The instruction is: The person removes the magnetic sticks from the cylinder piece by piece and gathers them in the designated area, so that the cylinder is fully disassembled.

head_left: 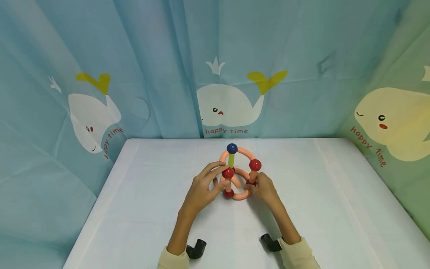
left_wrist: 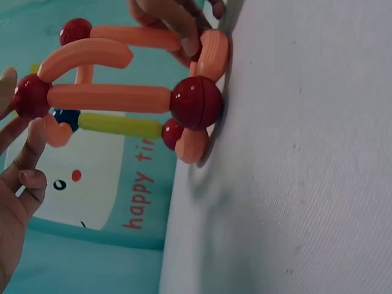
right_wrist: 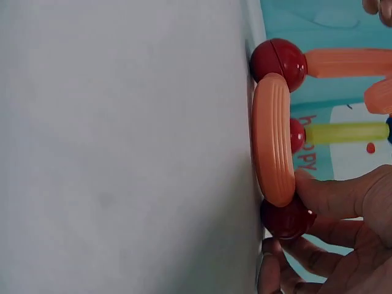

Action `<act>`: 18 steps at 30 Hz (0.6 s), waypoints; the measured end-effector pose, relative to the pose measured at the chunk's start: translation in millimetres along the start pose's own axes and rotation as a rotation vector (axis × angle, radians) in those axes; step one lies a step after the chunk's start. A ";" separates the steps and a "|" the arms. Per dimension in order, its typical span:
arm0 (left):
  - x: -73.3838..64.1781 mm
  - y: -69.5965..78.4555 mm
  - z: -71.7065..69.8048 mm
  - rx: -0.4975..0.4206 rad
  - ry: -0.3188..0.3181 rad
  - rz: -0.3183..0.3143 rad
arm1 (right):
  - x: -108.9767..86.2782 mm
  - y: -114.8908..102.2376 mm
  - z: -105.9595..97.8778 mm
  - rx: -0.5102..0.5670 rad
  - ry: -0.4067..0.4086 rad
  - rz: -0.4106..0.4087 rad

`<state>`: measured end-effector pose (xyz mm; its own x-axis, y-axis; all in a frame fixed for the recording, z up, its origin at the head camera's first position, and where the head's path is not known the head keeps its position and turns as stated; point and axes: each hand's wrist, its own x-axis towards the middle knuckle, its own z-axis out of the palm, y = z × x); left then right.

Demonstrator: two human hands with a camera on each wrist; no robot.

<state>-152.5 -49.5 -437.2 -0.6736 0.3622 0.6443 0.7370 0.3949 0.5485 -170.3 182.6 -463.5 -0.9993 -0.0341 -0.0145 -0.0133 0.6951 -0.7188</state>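
On the white table stands a frame of toy balls and rods, with curved orange rods (head_left: 242, 195) forming its base ring. My left hand (head_left: 201, 189) has thumb and fingers around the upper front red ball (left_wrist: 32, 97), atop an upright orange rod (left_wrist: 110, 98). Low on the right, my right hand (head_left: 267, 191) pinches a red base ball (right_wrist: 286, 219) where a curved rod meets it. A blue ball (head_left: 232, 148) tops the yellow-green rod (left_wrist: 119, 124) at the back. Another red ball (head_left: 255, 164) sits above my right hand. At the upper front ball, one curved rod (left_wrist: 86, 54) has a free end.
The white table (head_left: 141, 209) extends around the frame on all sides. A curtain (head_left: 161, 74) printed with whales hangs behind its far edge. Close to the wrists are two black bent pieces, a left one (head_left: 198, 249) and a right one (head_left: 270, 243).
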 end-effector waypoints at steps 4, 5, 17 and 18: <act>0.7 2.3 3.7 -0.003 -0.030 0.014 | 2.6 3.5 -4.9 -0.035 -0.006 -0.002; 1.0 3.0 4.8 0.000 -0.035 0.018 | 3.2 4.4 -6.3 -0.038 -0.012 -0.008; 2.0 8.4 16.4 -0.011 -0.047 0.038 | 4.5 7.0 -16.8 -0.073 -0.062 -0.032; 2.1 8.4 16.5 -0.011 -0.044 0.037 | 1.2 4.9 -19.8 -0.095 -0.063 -0.032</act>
<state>-148.7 -31.5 -440.1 -0.6471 0.4130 0.6408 0.7621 0.3715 0.5302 -172.3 200.2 -453.4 -0.9943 -0.0999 -0.0386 -0.0509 0.7577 -0.6506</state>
